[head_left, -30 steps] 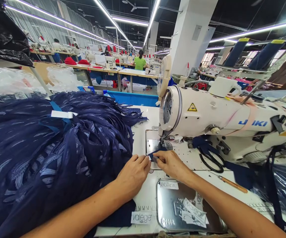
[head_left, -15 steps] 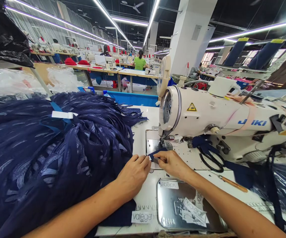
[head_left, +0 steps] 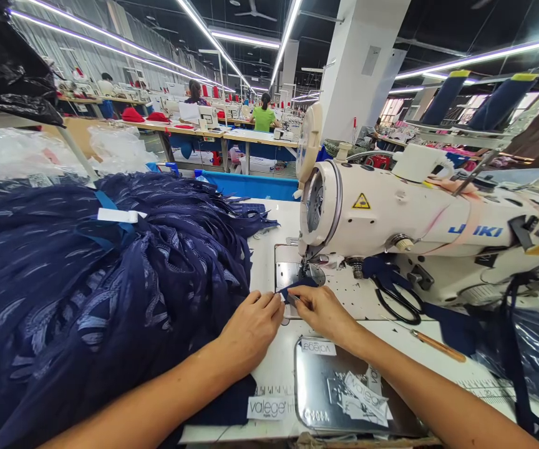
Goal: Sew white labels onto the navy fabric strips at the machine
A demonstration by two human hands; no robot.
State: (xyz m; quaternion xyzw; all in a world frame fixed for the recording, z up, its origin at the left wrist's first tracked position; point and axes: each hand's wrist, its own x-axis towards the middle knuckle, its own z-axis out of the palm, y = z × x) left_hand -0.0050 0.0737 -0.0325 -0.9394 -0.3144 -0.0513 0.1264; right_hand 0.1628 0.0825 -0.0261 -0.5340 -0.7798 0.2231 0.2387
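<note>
A narrow piece of navy fabric (head_left: 301, 287) lies under the needle area of the white sewing machine (head_left: 372, 209). My left hand (head_left: 256, 327) is closed, its fingertips pinching the left end of that fabric, where a small white bit shows. Close beside it, my right hand (head_left: 328, 312) is pinched on the fabric's near edge, just in front of the presser foot (head_left: 304, 271). What lies right under the fingertips is partly hidden. White printed labels (head_left: 365, 399) rest on a metal tray (head_left: 307, 386) below my right forearm, and another label (head_left: 267, 408) lies left of the tray.
A large bundle of navy garments (head_left: 110, 280), tied with a blue band, covers the left side. Black-handled scissors (head_left: 398, 302) and a wooden-handled awl (head_left: 438, 346) lie at the right. Thread cones (head_left: 498, 103) stand above. A person in green (head_left: 263, 115) sits at a far table.
My right hand has shifted slightly, its thumb and fingers moving a little on the fabric's edge. My left hand stays almost in place.
</note>
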